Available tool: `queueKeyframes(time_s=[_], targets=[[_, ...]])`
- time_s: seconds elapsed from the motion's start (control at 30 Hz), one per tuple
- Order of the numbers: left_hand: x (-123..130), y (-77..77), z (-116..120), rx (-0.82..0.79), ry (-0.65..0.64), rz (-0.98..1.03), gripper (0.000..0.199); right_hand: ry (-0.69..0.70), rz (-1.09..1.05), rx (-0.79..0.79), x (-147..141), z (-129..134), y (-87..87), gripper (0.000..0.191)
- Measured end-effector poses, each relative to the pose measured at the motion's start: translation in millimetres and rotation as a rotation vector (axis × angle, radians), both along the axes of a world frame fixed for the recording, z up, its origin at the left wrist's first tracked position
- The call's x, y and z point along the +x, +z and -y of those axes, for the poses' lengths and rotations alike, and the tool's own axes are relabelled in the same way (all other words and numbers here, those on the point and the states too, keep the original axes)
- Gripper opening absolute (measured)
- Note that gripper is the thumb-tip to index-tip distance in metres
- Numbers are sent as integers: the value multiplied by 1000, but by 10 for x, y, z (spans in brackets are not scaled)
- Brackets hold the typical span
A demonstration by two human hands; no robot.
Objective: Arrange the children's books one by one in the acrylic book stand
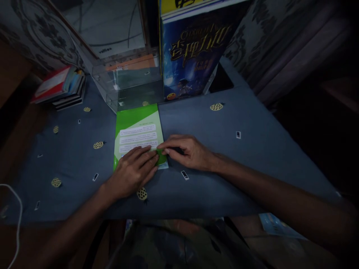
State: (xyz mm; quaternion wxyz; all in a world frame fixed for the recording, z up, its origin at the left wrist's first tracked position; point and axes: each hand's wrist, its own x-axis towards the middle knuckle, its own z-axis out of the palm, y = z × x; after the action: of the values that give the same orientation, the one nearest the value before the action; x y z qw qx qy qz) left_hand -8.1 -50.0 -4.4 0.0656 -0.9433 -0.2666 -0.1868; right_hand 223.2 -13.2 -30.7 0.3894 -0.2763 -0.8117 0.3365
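A green booklet [137,123] with white text boxes lies flat on the blue-grey tablecloth. Across its lower part rests my left hand [133,172], palm down with the fingers stretched out. My right hand [187,152] is at the booklet's right edge, thumb and index finger pinched together there. The edge of the booklet seems to be between those fingertips, near the tips of my left fingers. A bluish sheet or page shows under the lower right corner.
Behind the booklet stand a clear acrylic holder [112,89] and a tall dark blue book [190,56]. Stacked books [61,87] lie at the back left. A dark flat object [221,80] is at the back right, and a white cable [19,220] at the left edge.
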Motion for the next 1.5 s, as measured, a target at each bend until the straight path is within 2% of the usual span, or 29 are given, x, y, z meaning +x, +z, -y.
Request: queueKeyframes(time_s=[0.27, 0.47, 0.63, 0.77, 0.87, 1.23, 1.37, 1.5], targets=[[15, -11, 8, -14, 18, 13, 21, 76, -43, 43, -3, 45, 34, 24], [32, -50, 31, 13, 48, -16, 20, 147, -29, 254, -3, 127, 41, 24], [46, -50, 192, 68, 72, -112, 23, 142, 138, 387, 69, 272, 37, 19], [-17, -60, 384, 41, 71, -168, 27, 122, 245, 391, 118, 353, 21, 20], [-141, -71, 488, 37, 98, -116, 27, 110, 266, 400, 123, 371, 11, 22], [-625, 39, 657, 48, 286, -49, 23, 137, 239, 394, 124, 361, -9, 24], [-643, 53, 631, 66, 306, -21, 21, 140, 229, 377, 122, 356, 12, 23], [-516, 42, 553, 58, 226, 18, 18, 139, 204, 370, 118, 353, 33, 22]])
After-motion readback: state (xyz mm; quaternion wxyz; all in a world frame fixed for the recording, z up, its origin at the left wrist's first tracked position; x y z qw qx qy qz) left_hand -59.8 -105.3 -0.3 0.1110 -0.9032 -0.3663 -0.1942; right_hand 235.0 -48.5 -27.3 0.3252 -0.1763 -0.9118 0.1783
